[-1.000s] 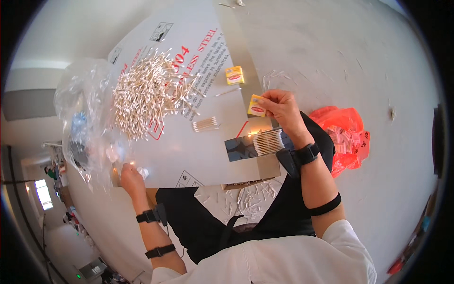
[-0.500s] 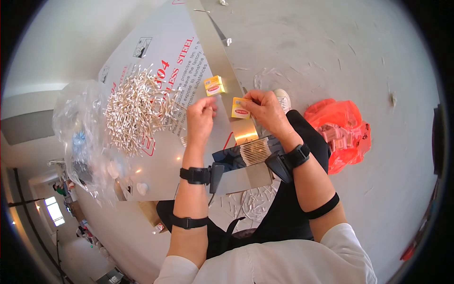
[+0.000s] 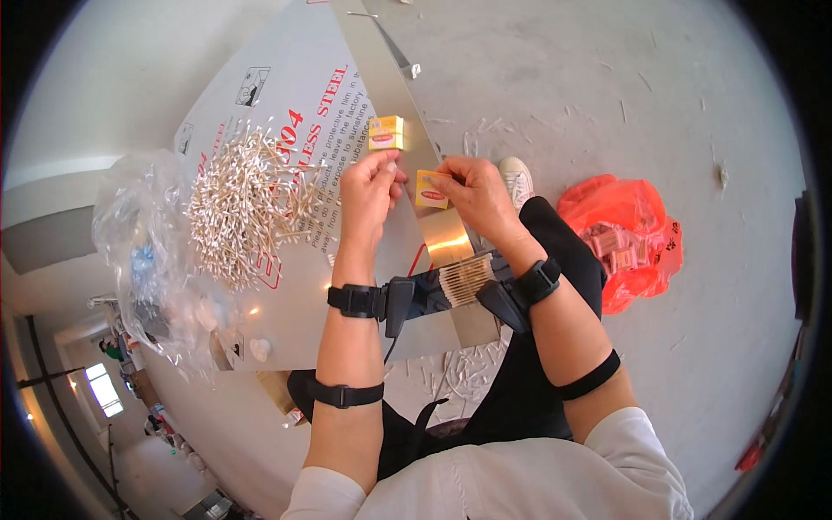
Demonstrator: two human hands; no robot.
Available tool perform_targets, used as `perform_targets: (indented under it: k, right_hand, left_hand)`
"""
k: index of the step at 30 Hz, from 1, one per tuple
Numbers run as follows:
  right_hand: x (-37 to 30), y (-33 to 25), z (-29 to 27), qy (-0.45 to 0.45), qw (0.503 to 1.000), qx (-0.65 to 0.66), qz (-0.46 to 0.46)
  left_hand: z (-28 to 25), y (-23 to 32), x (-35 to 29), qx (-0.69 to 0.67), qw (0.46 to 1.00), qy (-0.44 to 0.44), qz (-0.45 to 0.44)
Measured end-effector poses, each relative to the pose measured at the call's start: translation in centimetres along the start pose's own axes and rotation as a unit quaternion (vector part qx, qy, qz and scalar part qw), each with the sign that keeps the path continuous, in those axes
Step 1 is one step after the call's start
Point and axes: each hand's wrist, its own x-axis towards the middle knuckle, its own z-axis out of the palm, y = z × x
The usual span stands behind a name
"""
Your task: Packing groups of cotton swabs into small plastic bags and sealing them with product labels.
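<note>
Held yellow packet (image 3: 426, 191) partly behind right hand (image 3: 476, 192)

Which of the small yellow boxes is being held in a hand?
The yellow box in the right hand; the other yellow packaging rests on the table, just beyond the left hand.

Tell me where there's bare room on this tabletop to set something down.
One patch of tabletop lies between the swab pile, left forearm and near edge; another beyond the pile, toward the far end. It's crowded around the left hand, right hand, yellow boxes and swab row.
</note>
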Motion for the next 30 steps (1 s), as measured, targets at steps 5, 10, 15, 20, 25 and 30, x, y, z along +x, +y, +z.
perform_targets:
  k: [5,10,15,20,25,30]
  right_hand:
    - [0.0,-0.3,0.1,-0.012,1.000,0.016,-0.004]
    - [-0.3,0.2,0.1,-0.040,0.999,0.030,-0.007]
    - [-0.4,0.2,0.4,-0.034,0.999,0.020,-0.014]
    - [-0.3,0.7,1.2,0.050,0.995,-0.045,-0.080]
    - [-0.2,0.5,1.4,0.066,0.987,-0.081,-0.118]
    - [-0.1,0.3,1.3,0.049,0.996,-0.036,-0.071]
  left_hand:
    - [-0.7,0.4,0.0,0.012,1.000,-0.004,-0.008]
    - [0.2,-1.0,-2.6,0.009,0.998,-0.062,0.020]
    - [1.0,-1.4,-3.2,0.023,1.000,-0.002,0.017]
    - [0.9,-1.8,-2.8,0.057,0.996,0.046,0.047]
    - [-0.3,-2.1,-2.3,0.083,0.994,0.069,0.029]
    - [-0.6,-2.9,-1.9,0.102,0.990,0.093,0.043]
